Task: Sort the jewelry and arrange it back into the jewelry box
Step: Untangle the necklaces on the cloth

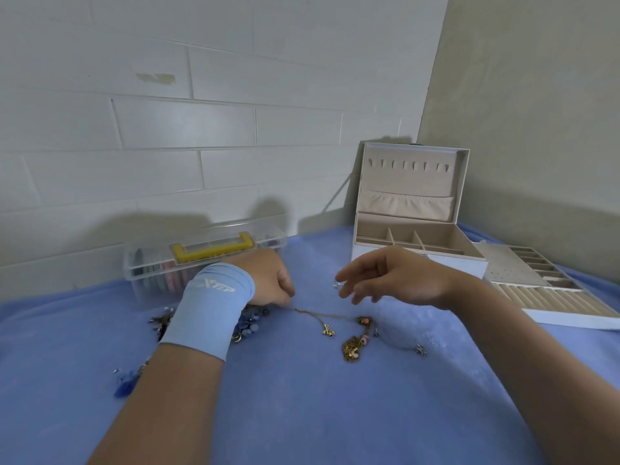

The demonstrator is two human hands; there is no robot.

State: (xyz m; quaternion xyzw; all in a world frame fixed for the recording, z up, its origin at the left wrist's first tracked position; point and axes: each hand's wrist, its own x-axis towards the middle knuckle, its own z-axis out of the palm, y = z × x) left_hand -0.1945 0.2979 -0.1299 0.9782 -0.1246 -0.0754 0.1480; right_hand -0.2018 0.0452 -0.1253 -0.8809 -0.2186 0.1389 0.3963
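Observation:
A white jewelry box stands open at the back right, its beige lid upright and its compartments bare. On the blue cloth lies a thin gold chain with a small pendant, next to a heap of gold chains with pink beads. My left hand, blue wristband on the wrist, pinches the chain's left end with curled fingers. A pile of blue and silver jewelry lies partly hidden under that wrist. My right hand hovers above the cloth in front of the box, fingers loosely spread, holding nothing.
A clear plastic case with a yellow handle sits behind my left hand by the tiled wall. A beige ring and earring tray lies right of the box. Small silver pieces and blue pieces are scattered on the cloth.

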